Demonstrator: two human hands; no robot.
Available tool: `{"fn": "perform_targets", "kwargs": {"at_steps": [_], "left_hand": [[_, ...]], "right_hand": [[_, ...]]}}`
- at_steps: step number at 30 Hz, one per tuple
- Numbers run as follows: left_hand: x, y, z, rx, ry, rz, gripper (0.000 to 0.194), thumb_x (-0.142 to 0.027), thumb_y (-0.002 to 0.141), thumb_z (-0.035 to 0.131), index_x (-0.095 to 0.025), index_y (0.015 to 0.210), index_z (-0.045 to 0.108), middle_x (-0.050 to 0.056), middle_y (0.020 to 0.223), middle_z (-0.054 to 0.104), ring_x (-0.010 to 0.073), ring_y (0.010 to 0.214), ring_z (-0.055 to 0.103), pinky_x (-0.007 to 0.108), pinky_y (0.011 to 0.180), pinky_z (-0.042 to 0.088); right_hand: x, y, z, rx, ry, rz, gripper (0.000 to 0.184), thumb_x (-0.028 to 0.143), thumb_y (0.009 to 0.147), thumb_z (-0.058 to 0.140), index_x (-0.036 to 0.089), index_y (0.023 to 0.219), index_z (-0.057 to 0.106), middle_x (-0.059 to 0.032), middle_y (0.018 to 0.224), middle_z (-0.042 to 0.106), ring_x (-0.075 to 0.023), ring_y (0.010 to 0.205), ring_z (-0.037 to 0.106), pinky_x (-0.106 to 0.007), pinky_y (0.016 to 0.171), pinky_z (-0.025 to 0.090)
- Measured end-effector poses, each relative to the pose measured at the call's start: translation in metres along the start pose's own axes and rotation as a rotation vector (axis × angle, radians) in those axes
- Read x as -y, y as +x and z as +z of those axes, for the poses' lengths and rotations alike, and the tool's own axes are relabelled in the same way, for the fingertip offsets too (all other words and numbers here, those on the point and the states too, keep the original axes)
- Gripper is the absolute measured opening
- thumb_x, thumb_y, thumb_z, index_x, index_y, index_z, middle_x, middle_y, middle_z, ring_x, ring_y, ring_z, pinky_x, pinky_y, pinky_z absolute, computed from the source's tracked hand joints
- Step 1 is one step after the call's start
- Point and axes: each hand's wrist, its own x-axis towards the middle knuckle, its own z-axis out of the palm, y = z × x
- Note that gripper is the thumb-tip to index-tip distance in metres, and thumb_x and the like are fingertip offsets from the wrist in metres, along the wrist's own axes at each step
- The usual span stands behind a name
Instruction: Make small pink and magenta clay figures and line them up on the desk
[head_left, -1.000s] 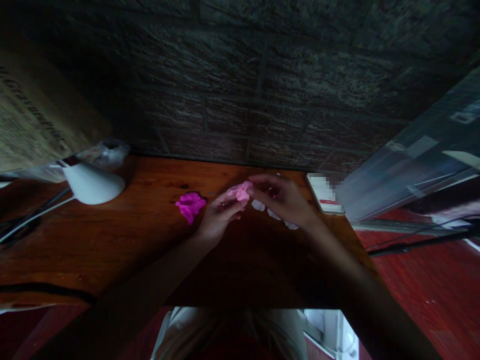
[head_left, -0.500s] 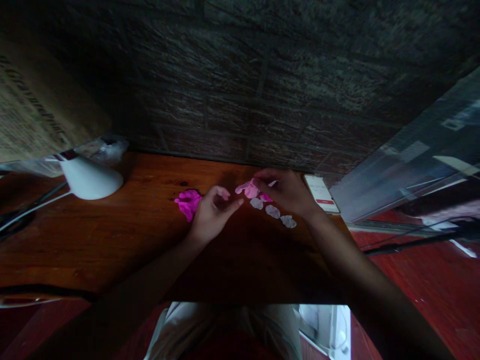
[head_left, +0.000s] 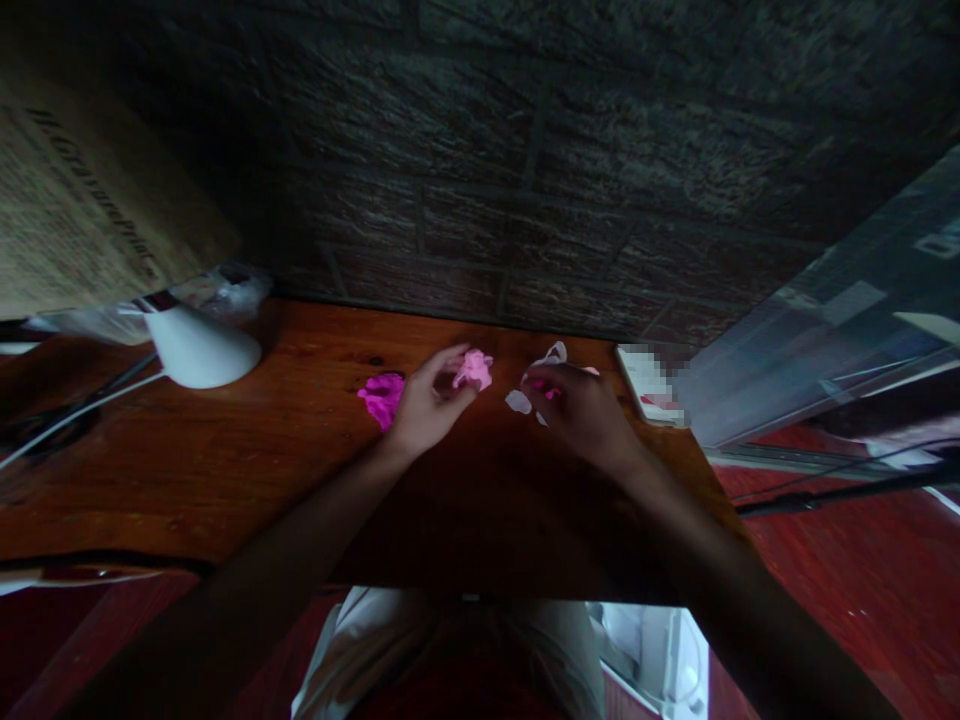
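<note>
My left hand (head_left: pixel 424 410) pinches a crumpled light-pink petal piece (head_left: pixel 472 370) between thumb and fingers, slightly above the wooden table (head_left: pixel 262 450). Just left of that hand lies a bright magenta crumpled petal piece (head_left: pixel 381 399). My right hand (head_left: pixel 589 415) is at the right, its fingers bent together over small pieces; what they grip, if anything, is unclear. Around its fingertips I see a whitish looped piece (head_left: pixel 556 352), a pale translucent petal (head_left: pixel 517 401) and a bit of magenta (head_left: pixel 552 389). The right hand covers part of these.
A phone (head_left: pixel 651 385) lies by the table's right edge. To the left are a white cone-shaped object (head_left: pixel 202 345) with a cable, a clear plastic bag (head_left: pixel 232 292) and a printed brown paper sheet or bag (head_left: pixel 90 200). A dark brick wall (head_left: pixel 480 150) rises behind the table.
The light-pink piece has passed from my right fingers to my left hand. My right hand has moved down over the pale petals, covering most of them. The view has shifted slightly.
</note>
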Motion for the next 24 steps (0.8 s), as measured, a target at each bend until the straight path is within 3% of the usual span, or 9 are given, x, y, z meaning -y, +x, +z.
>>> {"fn": "perform_targets", "kwargs": {"at_steps": [3,5,7,10,15,19,24], "left_hand": [[-0.005,0.006,-0.001,0.046,-0.027,-0.022,0.044,-0.022,0.086,0.074,-0.017,0.128,0.063,0.014,0.127,0.077,0.0247,0.119,0.072,0.05,0.112,0.052],[-0.009,0.012,-0.001,0.076,0.008,-0.028,0.042,-0.02,0.083,0.076,-0.016,0.124,0.066,0.014,0.125,0.078,0.0246,0.116,0.073,0.048,0.11,0.053],[-0.014,0.02,0.0,0.119,0.046,-0.022,0.041,-0.018,0.083,0.076,-0.016,0.122,0.066,0.013,0.124,0.078,0.0239,0.115,0.074,0.046,0.108,0.055],[-0.017,0.031,-0.001,0.185,0.08,-0.009,0.037,-0.018,0.085,0.073,-0.017,0.122,0.066,0.012,0.123,0.079,0.023,0.117,0.074,0.045,0.106,0.056],[-0.009,0.041,-0.008,0.222,0.165,0.016,0.039,-0.015,0.086,0.071,-0.017,0.125,0.065,0.012,0.12,0.079,0.0226,0.113,0.075,0.044,0.103,0.058],[0.001,0.039,-0.015,0.203,0.18,0.025,0.041,-0.019,0.087,0.072,-0.016,0.127,0.065,0.013,0.12,0.079,0.0238,0.113,0.075,0.046,0.104,0.057],[0.002,0.034,-0.021,0.177,0.169,0.011,0.042,-0.02,0.088,0.071,-0.016,0.129,0.063,0.014,0.121,0.078,0.0245,0.116,0.074,0.046,0.104,0.056]], "right_hand": [[-0.004,-0.027,0.008,0.096,-0.1,-0.017,0.013,0.017,0.095,0.066,0.017,0.101,0.078,-0.0118,0.1,0.082,-0.0256,0.091,0.078,-0.039,0.084,0.061],[-0.001,-0.038,0.016,0.138,-0.142,-0.066,0.019,0.017,0.095,0.066,0.016,0.111,0.077,-0.0156,0.119,0.079,-0.0291,0.109,0.075,-0.044,0.096,0.06],[0.005,-0.041,0.024,0.164,-0.222,-0.105,0.026,0.02,0.097,0.066,0.014,0.121,0.074,-0.0182,0.133,0.074,-0.0305,0.124,0.069,-0.046,0.108,0.056],[0.011,-0.034,0.029,0.283,-0.428,-0.096,0.034,0.021,0.101,0.06,0.01,0.132,0.068,-0.0189,0.142,0.068,-0.0292,0.132,0.064,-0.042,0.112,0.053],[0.014,-0.007,0.028,0.385,-0.565,-0.125,0.034,-0.001,0.097,0.048,0.007,0.118,0.073,-0.0226,0.124,0.075,-0.0308,0.115,0.072,-0.042,0.095,0.059],[0.019,0.008,0.025,0.444,-0.629,-0.167,0.034,-0.004,0.095,0.046,0.005,0.11,0.075,-0.0221,0.101,0.079,-0.0315,0.101,0.076,-0.039,0.08,0.058],[0.022,0.009,0.023,0.448,-0.659,-0.212,0.031,-0.003,0.095,0.048,0.008,0.102,0.076,-0.0205,0.091,0.079,-0.0293,0.087,0.076,-0.036,0.068,0.053]]}}
